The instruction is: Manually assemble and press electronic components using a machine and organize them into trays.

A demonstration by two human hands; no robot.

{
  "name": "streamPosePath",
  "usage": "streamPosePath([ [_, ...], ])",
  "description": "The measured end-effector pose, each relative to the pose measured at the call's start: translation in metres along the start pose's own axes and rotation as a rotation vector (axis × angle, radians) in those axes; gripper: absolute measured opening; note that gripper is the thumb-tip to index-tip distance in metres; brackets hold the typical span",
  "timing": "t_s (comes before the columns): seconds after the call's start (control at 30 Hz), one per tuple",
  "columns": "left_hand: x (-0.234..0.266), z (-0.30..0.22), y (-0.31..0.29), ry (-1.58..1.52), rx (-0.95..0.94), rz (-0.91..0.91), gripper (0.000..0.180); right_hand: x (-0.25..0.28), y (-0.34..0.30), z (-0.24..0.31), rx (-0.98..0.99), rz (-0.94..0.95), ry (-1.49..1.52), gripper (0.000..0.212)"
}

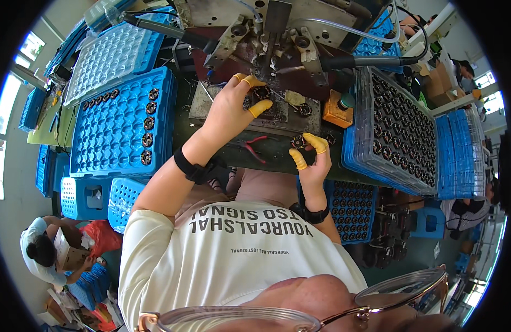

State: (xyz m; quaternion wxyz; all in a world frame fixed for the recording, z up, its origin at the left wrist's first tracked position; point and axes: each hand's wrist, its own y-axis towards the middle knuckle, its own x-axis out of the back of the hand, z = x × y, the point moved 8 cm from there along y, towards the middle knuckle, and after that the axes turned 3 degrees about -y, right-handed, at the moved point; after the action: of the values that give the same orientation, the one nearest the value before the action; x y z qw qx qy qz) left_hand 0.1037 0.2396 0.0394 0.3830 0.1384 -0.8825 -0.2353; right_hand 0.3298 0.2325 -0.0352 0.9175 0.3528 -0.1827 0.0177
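Yellow finger cots cover fingertips on both my hands. My left hand (227, 108) reaches over the metal fixture block (206, 107), thumb and fingers closed around a small black, round motor stator (261, 93). Nearer me and to the right, my right hand (315, 166) pinches a second stator (298, 143) between thumb and finger, just over the bench. Another stator (304, 110) sits at the block's right side, beside a yellowish sponge-like piece (293, 98). Red-handled pliers (254, 149) lie on the bench between my hands.
Two soldering-iron-like tools (172, 32) (355, 62) point inward at the machine (277, 22). At left stands a partly filled blue tray (123, 133); at right, a stacked tray full of stators (405, 133). An orange box (338, 113) stands near my right hand. Another person (42, 243) sits lower left.
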Motion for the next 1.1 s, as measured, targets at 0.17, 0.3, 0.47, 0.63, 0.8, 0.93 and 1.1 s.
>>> streamPosePath([
  [0.17,-0.001,0.012,-0.006,-0.229,0.064,-0.048,0.045,0.024,0.016,0.009,0.051,-0.093,-0.074,0.043],
  [0.3,-0.001,0.008,-0.009,-0.172,0.061,-0.059,0.045,0.039,0.036,0.015,0.099,-0.149,-0.175,0.044],
  [0.47,0.004,0.009,-0.015,-0.308,0.144,-0.126,0.042,0.043,0.057,0.015,0.163,-0.154,-0.253,0.044],
  [0.63,0.002,0.017,-0.026,-0.352,0.155,-0.125,0.039,0.002,0.057,0.044,0.236,0.057,-0.067,0.045],
  [0.8,0.002,0.019,-0.025,-0.424,0.111,-0.167,0.033,-0.046,0.060,0.072,0.418,0.236,-0.115,0.049],
  [0.93,0.001,0.023,-0.028,-0.470,0.106,-0.167,0.034,-0.062,0.061,0.069,0.416,0.296,-0.103,0.047],
  [1.1,0.003,0.021,-0.028,-0.499,0.093,-0.159,0.037,-0.062,0.060,0.070,0.399,0.300,-0.128,0.047],
])
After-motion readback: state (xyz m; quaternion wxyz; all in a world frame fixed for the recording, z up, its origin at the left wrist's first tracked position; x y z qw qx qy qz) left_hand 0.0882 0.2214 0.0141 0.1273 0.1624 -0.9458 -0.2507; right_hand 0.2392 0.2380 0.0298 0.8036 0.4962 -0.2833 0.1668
